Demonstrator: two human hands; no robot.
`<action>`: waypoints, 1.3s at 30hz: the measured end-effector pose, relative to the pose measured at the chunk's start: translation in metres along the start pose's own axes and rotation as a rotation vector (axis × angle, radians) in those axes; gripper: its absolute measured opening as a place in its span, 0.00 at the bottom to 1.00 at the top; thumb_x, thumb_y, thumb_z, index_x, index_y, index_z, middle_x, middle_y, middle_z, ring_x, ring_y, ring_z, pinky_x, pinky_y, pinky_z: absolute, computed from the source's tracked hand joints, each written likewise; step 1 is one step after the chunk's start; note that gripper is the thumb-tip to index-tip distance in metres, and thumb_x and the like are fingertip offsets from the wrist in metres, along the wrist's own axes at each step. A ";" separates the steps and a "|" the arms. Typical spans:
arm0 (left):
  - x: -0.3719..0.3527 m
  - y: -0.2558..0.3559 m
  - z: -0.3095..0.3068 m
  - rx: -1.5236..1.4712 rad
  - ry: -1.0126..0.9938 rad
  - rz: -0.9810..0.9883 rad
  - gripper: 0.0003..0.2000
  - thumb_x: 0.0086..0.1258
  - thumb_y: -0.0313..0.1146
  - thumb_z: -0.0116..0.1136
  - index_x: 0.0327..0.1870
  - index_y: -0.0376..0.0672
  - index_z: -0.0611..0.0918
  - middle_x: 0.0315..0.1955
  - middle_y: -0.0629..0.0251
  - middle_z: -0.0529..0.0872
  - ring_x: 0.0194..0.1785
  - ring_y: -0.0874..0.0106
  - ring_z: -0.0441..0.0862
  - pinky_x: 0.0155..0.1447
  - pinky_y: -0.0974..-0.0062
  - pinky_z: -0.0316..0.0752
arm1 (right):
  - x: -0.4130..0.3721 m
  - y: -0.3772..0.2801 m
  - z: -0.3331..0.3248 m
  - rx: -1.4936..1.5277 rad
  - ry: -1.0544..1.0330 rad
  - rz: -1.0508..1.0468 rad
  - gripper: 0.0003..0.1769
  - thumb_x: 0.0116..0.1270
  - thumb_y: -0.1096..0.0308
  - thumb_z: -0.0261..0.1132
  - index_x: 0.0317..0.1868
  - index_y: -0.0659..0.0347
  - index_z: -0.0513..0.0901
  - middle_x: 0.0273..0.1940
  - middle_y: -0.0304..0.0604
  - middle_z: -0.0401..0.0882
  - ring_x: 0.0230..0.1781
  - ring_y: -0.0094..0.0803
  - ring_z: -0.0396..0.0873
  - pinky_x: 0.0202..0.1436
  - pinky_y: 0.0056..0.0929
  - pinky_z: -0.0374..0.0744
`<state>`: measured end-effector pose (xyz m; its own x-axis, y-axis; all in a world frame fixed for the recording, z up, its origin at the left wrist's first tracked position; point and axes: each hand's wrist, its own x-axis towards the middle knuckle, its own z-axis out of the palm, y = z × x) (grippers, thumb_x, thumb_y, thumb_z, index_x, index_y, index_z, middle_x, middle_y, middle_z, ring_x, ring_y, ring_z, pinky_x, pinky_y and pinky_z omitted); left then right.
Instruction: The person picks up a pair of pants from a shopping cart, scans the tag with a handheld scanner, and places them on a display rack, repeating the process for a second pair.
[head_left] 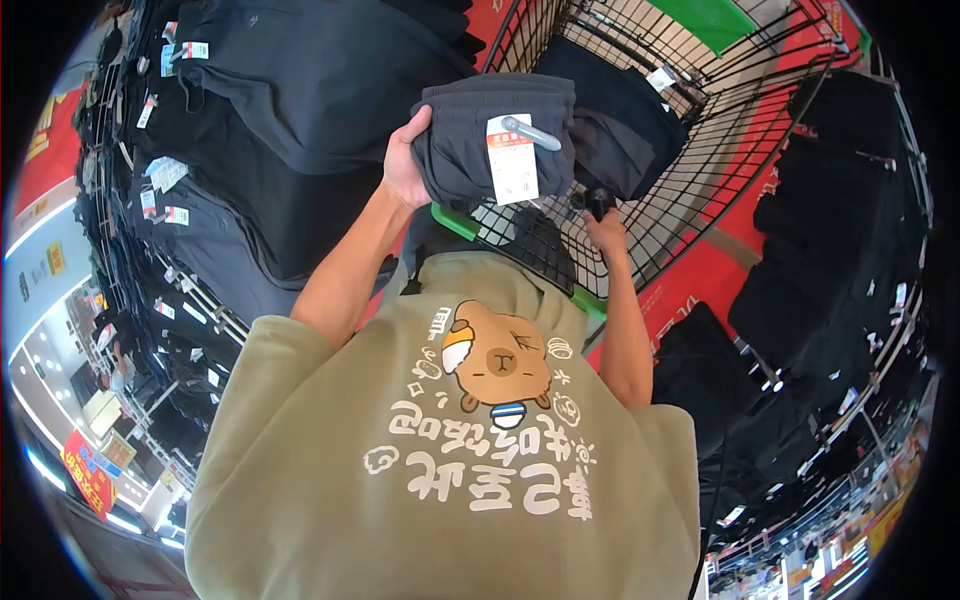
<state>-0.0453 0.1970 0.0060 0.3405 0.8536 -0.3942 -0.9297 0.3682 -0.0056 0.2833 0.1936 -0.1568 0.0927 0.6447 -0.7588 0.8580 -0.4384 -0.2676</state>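
My left hand (405, 165) is closed on the left side of folded dark grey trousers (455, 135), raised near the shopping cart's handle end. A white and red price label (514, 175) hangs on the front, with a grey security tag (533, 132) across its top. Over the cart basket, my right hand (606, 232) is curled round a small black object (597, 203) whose kind I cannot make out. More dark clothing (632, 115) lies inside the wire shopping cart (690, 190), just beyond the trousers.
Dark trousers (300, 90) with price tags hang on racks at the left. More black garments (810, 220) hang on the right. The cart's green handle (455, 222) is close to my body. Red floor covering (665, 305) shows beneath the cart.
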 end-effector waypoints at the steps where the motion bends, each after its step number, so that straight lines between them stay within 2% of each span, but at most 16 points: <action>1: -0.002 0.001 0.001 0.019 0.006 -0.016 0.31 0.74 0.47 0.46 0.68 0.29 0.64 0.66 0.44 0.69 0.67 0.49 0.70 0.71 0.48 0.63 | 0.002 0.001 0.003 -0.008 -0.003 -0.007 0.34 0.63 0.49 0.65 0.58 0.69 0.70 0.48 0.59 0.81 0.50 0.47 0.82 0.53 0.40 0.78; 3: -0.006 0.001 0.003 0.010 0.002 -0.012 0.31 0.74 0.47 0.46 0.68 0.29 0.64 0.66 0.44 0.69 0.67 0.50 0.70 0.71 0.48 0.63 | 0.005 0.004 0.008 -0.150 -0.127 0.078 0.36 0.64 0.51 0.61 0.65 0.64 0.64 0.57 0.62 0.76 0.61 0.53 0.75 0.62 0.44 0.73; 5: -0.008 0.001 0.006 0.004 -0.006 -0.012 0.31 0.74 0.47 0.46 0.68 0.29 0.64 0.66 0.44 0.69 0.67 0.51 0.70 0.71 0.48 0.63 | 0.004 0.008 0.011 -0.198 -0.105 0.066 0.34 0.63 0.51 0.61 0.64 0.62 0.67 0.54 0.59 0.79 0.57 0.52 0.77 0.62 0.44 0.73; 7: -0.010 0.000 0.008 0.019 0.051 0.007 0.30 0.74 0.47 0.46 0.68 0.29 0.65 0.66 0.44 0.69 0.67 0.51 0.70 0.71 0.49 0.64 | 0.000 0.007 0.007 -0.500 0.049 -0.163 0.35 0.63 0.46 0.63 0.63 0.62 0.70 0.50 0.58 0.81 0.54 0.52 0.78 0.59 0.45 0.75; 9: -0.014 0.001 0.006 0.021 0.035 0.001 0.29 0.75 0.46 0.45 0.68 0.29 0.65 0.66 0.45 0.70 0.67 0.52 0.70 0.71 0.49 0.63 | -0.007 -0.011 -0.012 -0.443 0.133 -0.270 0.30 0.66 0.49 0.62 0.61 0.61 0.73 0.52 0.56 0.79 0.54 0.47 0.79 0.58 0.43 0.76; 11: -0.011 -0.001 0.008 0.051 0.069 0.005 0.29 0.76 0.45 0.44 0.67 0.29 0.64 0.65 0.45 0.70 0.67 0.52 0.70 0.71 0.50 0.63 | -0.004 -0.033 -0.030 0.374 0.236 -0.487 0.26 0.70 0.52 0.60 0.59 0.63 0.74 0.59 0.54 0.74 0.58 0.42 0.75 0.58 0.42 0.75; 14: -0.004 -0.006 0.010 0.119 0.071 -0.021 0.29 0.76 0.45 0.45 0.68 0.30 0.64 0.66 0.46 0.70 0.67 0.53 0.71 0.72 0.51 0.62 | -0.032 -0.073 -0.067 0.779 0.025 -0.495 0.22 0.72 0.62 0.58 0.63 0.59 0.71 0.58 0.49 0.76 0.64 0.41 0.70 0.63 0.41 0.71; 15: -0.002 -0.005 0.011 0.165 0.074 -0.046 0.30 0.75 0.45 0.47 0.69 0.30 0.64 0.66 0.46 0.69 0.68 0.53 0.70 0.72 0.50 0.62 | -0.041 -0.080 -0.074 0.770 0.031 -0.495 0.22 0.72 0.62 0.58 0.63 0.59 0.71 0.58 0.49 0.76 0.64 0.41 0.70 0.63 0.41 0.71; 17: 0.005 -0.009 0.013 0.168 0.046 -0.085 0.29 0.75 0.44 0.47 0.68 0.30 0.64 0.66 0.46 0.70 0.67 0.54 0.71 0.72 0.51 0.62 | -0.055 -0.085 -0.083 1.134 -0.308 -0.561 0.24 0.74 0.64 0.56 0.68 0.59 0.67 0.63 0.49 0.72 0.68 0.38 0.66 0.69 0.36 0.65; 18: 0.009 -0.011 0.015 0.179 0.026 -0.125 0.28 0.75 0.43 0.46 0.68 0.30 0.65 0.65 0.46 0.70 0.66 0.55 0.72 0.72 0.53 0.63 | -0.064 -0.085 -0.080 1.261 -0.336 -0.581 0.32 0.70 0.62 0.62 0.71 0.61 0.62 0.67 0.50 0.66 0.69 0.40 0.64 0.73 0.34 0.59; 21: 0.019 -0.023 0.017 0.307 0.098 -0.232 0.26 0.75 0.40 0.47 0.67 0.29 0.66 0.64 0.46 0.72 0.64 0.57 0.74 0.72 0.56 0.64 | -0.078 -0.076 -0.090 1.171 -0.395 -0.849 0.40 0.64 0.65 0.68 0.72 0.64 0.58 0.70 0.50 0.60 0.71 0.40 0.62 0.74 0.35 0.59; 26: 0.028 -0.038 0.033 0.563 0.195 -0.100 0.23 0.74 0.40 0.55 0.62 0.33 0.72 0.57 0.56 0.79 0.57 0.67 0.81 0.60 0.67 0.78 | -0.078 -0.099 -0.112 1.138 -0.384 -0.621 0.30 0.60 0.71 0.71 0.61 0.70 0.71 0.54 0.46 0.79 0.53 0.33 0.78 0.62 0.32 0.73; 31: 0.029 -0.033 0.033 0.660 0.343 -0.082 0.24 0.73 0.42 0.55 0.62 0.32 0.72 0.57 0.55 0.79 0.57 0.68 0.80 0.61 0.69 0.76 | -0.090 -0.118 -0.117 1.146 -0.367 -0.328 0.25 0.67 0.65 0.67 0.58 0.70 0.71 0.50 0.48 0.80 0.50 0.32 0.80 0.53 0.30 0.79; 33: 0.035 -0.029 0.034 0.629 0.380 -0.097 0.25 0.73 0.42 0.56 0.62 0.31 0.72 0.57 0.55 0.79 0.58 0.68 0.80 0.62 0.69 0.75 | -0.086 -0.127 -0.118 1.261 -0.322 0.019 0.27 0.68 0.58 0.66 0.58 0.69 0.70 0.50 0.49 0.79 0.50 0.34 0.81 0.50 0.32 0.82; 34: 0.035 -0.026 0.031 0.616 0.355 -0.071 0.25 0.73 0.42 0.56 0.62 0.31 0.72 0.57 0.55 0.79 0.59 0.68 0.79 0.63 0.69 0.74 | -0.062 -0.109 -0.108 1.313 -0.513 -0.074 0.28 0.69 0.55 0.64 0.58 0.68 0.69 0.52 0.49 0.78 0.50 0.35 0.81 0.51 0.34 0.82; 39: 0.041 -0.031 0.033 0.879 0.341 0.051 0.22 0.72 0.41 0.58 0.59 0.32 0.74 0.54 0.59 0.80 0.55 0.71 0.80 0.61 0.70 0.74 | -0.062 -0.100 -0.097 1.322 -0.588 -0.073 0.29 0.70 0.56 0.63 0.64 0.64 0.66 0.57 0.47 0.75 0.53 0.36 0.79 0.56 0.36 0.80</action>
<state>0.0020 0.2325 0.0203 0.1138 0.7736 -0.6234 -0.4554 0.5983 0.6593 0.2408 0.2586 -0.0253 -0.4258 0.4876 -0.7622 -0.2637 -0.8727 -0.4110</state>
